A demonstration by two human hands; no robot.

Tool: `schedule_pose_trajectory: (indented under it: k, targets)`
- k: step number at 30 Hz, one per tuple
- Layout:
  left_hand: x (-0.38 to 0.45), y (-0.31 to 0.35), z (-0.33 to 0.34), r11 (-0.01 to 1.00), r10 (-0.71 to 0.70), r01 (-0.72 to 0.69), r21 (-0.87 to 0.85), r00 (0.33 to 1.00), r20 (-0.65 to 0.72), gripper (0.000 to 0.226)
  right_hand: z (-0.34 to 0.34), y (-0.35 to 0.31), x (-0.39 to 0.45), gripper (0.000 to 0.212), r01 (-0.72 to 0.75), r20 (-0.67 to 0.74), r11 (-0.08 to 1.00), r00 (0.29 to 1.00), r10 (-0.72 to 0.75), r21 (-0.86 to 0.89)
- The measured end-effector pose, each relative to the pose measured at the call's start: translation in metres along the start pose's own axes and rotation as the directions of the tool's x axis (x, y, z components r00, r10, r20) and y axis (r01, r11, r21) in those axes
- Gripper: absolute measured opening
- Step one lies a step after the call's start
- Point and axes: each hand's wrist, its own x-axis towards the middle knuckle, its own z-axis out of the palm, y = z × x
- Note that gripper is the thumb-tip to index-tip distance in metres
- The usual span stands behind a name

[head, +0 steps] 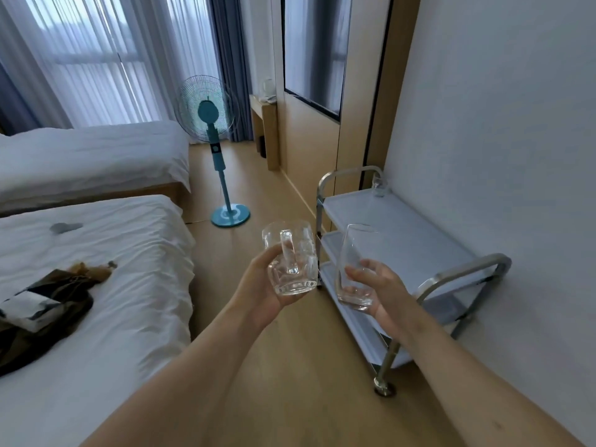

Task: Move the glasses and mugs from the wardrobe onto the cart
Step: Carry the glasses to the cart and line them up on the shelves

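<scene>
A strip of bare wooden floor (277, 375) runs ahead of you, between the near bed (129, 285) on your left and the three-shelf metal cart (403, 240) standing against the wall on your right. Your left hand (258, 295) grips a clear glass mug (292, 258), upright, handle facing you, over the floor just beside the cart's edge. Your right hand (380, 295) curls around a plain glass (354, 262), tilted slightly, over the cart's lower shelves. Both look empty. Another small glass (379, 187) stands at the top shelf's far corner.
</scene>
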Motion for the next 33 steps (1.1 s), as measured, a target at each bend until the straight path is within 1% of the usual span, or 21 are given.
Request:
schedule_pose_trajectory:
  k: [2, 4, 6, 7, 9, 11, 13, 15, 17, 19, 21, 24, 26, 30, 33]
  targets:
    - [0.017, 0.004, -0.004, 0.993, 0.006, -0.002, 0.114, 0.999, -0.042, 0.044, -0.002, 0.001, 0.011, 0.097, -0.009, -0.022, 1.000, 1.000, 0.010, 0.009]
    - [0.038, 0.008, -0.006, 0.976, 0.035, -0.015, 0.217, 0.995, -0.090, 0.053, -0.006, 0.000, 0.026, 0.094, -0.012, -0.032, 1.000, 0.999, 0.013, 0.021]
    - [0.060, 0.013, -0.005, 0.962, 0.068, -0.042, 0.270, 0.994, -0.088, 0.063, -0.012, -0.004, 0.046, 0.092, -0.004, -0.037, 1.000, 0.999, 0.005, 0.025]
    - [0.072, 0.016, -0.003, 0.957, 0.080, -0.057, 0.283, 0.994, -0.073, 0.064, -0.015, -0.007, 0.056, 0.091, 0.007, -0.039, 1.000, 0.999, -0.006, 0.017]
    - [0.098, 0.022, -0.001, 0.951, 0.095, -0.081, 0.299, 0.995, -0.032, 0.060, -0.021, -0.016, 0.080, 0.095, 0.033, -0.043, 0.999, 0.999, -0.032, 0.010]
    - [0.126, 0.029, 0.001, 0.943, 0.088, -0.085, 0.323, 0.996, 0.006, 0.057, -0.028, -0.026, 0.106, 0.104, 0.044, -0.049, 0.999, 0.998, -0.044, 0.008]
    - [0.156, 0.035, 0.005, 0.936, 0.070, -0.071, 0.346, 0.997, 0.015, 0.055, -0.037, -0.035, 0.131, 0.116, 0.037, -0.063, 0.999, 0.997, -0.037, -0.001]
    - [0.186, 0.042, 0.011, 0.932, 0.053, -0.058, 0.358, 0.998, 0.021, 0.056, -0.047, -0.045, 0.156, 0.120, 0.033, -0.080, 0.999, 0.996, -0.033, 0.008]
    - [0.216, 0.049, 0.016, 0.927, 0.035, -0.053, 0.372, 0.998, 0.056, 0.059, -0.057, -0.055, 0.179, 0.115, 0.035, -0.089, 0.999, 0.995, -0.032, 0.035]
    - [0.244, 0.054, 0.020, 0.923, 0.013, -0.048, 0.383, 0.995, 0.095, 0.059, -0.067, -0.064, 0.202, 0.103, 0.033, -0.088, 0.998, 0.996, -0.028, 0.058]
    - [0.271, 0.055, 0.022, 0.926, 0.001, -0.039, 0.375, 0.995, 0.102, 0.059, -0.076, -0.072, 0.223, 0.095, 0.032, -0.095, 0.997, 0.995, -0.025, 0.076]
    - [0.308, 0.053, 0.024, 0.936, -0.010, -0.014, 0.352, 0.998, 0.067, 0.059, -0.090, -0.080, 0.250, 0.095, 0.025, -0.118, 0.997, 0.993, -0.017, 0.069]
    - [0.328, 0.050, 0.022, 0.940, -0.050, 0.031, 0.339, 0.998, 0.048, 0.060, -0.099, -0.083, 0.264, 0.103, 0.007, -0.136, 0.999, 0.991, 0.000, 0.049]
    - [0.366, 0.048, 0.019, 0.935, -0.092, 0.066, 0.348, 0.994, 0.056, 0.070, -0.113, -0.081, 0.290, 0.117, -0.017, -0.208, 0.998, 0.978, 0.030, 0.066]
    - [0.400, 0.055, 0.023, 0.921, -0.102, 0.096, 0.377, 0.995, -0.004, 0.094, -0.118, -0.084, 0.313, 0.118, -0.020, -0.259, 0.997, 0.965, 0.040, 0.077]
